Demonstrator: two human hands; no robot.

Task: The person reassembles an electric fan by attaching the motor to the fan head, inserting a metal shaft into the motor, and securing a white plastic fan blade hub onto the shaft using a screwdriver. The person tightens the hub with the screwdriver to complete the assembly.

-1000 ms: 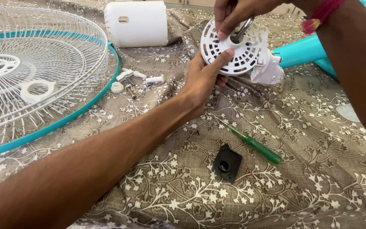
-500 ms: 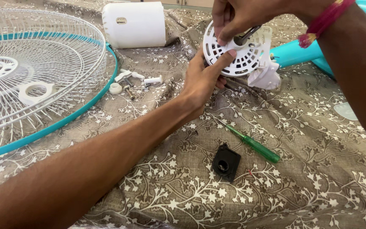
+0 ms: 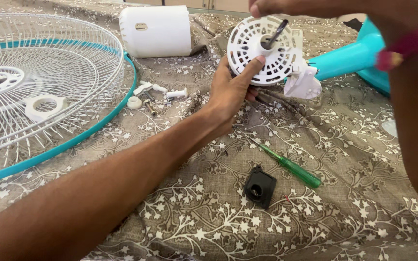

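My left hand grips the lower left rim of a white round vented motor housing, thumb pressed on its face. A dark metal shaft sticks out of the housing's middle. The housing sits at the end of a turquoise fan neck. My right hand hovers just above the housing at the top edge, fingers curled, mostly out of frame; a red thread band circles its wrist. Whether it holds anything is hidden.
On the patterned cloth lie a green-handled screwdriver and a black square part. A white wire fan grille with a turquoise rim lies at left, a white ring on it. A white cylindrical cover and small screws and knobs lie behind.
My right hand has let go of the shaft and lifted up toward the top edge. The housing has tilted slightly; my left hand keeps its grip.
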